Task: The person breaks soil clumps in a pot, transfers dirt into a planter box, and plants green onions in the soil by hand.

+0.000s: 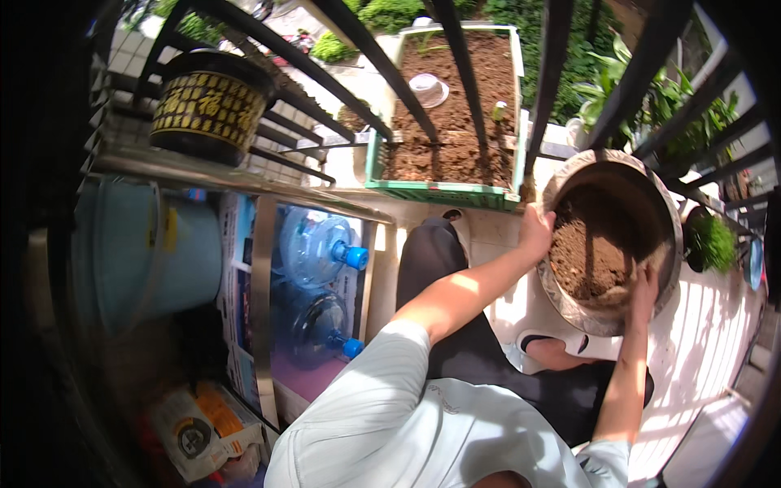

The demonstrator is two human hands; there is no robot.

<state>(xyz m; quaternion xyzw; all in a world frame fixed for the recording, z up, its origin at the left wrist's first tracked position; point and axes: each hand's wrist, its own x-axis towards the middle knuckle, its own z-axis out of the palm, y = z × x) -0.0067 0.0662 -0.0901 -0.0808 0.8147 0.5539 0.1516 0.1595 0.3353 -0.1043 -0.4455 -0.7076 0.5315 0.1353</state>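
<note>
A large round plant pot (648,168) with a patterned pale rim stands at the right, its opening facing me. Loose brown soil (589,259) lies inside, partly in shadow. My left hand (537,232) grips the rim on its left side, thumb towards the inside. Over the near right edge reaches my right hand (644,296), its fingers inside the pot against the wall; whether it grips anything is hidden. Beyond my knee is a green plastic crate planter (448,194) filled with soil, with a clear plastic cup (428,90) lying on that soil.
Dark metal railing bars (549,79) cross the front. A black pot with gold characters (204,113) sits at the left above a metal rail (232,177). Below are a blue bucket (183,244) and water jugs (314,247). A small green plant (711,244) stands right of the large pot.
</note>
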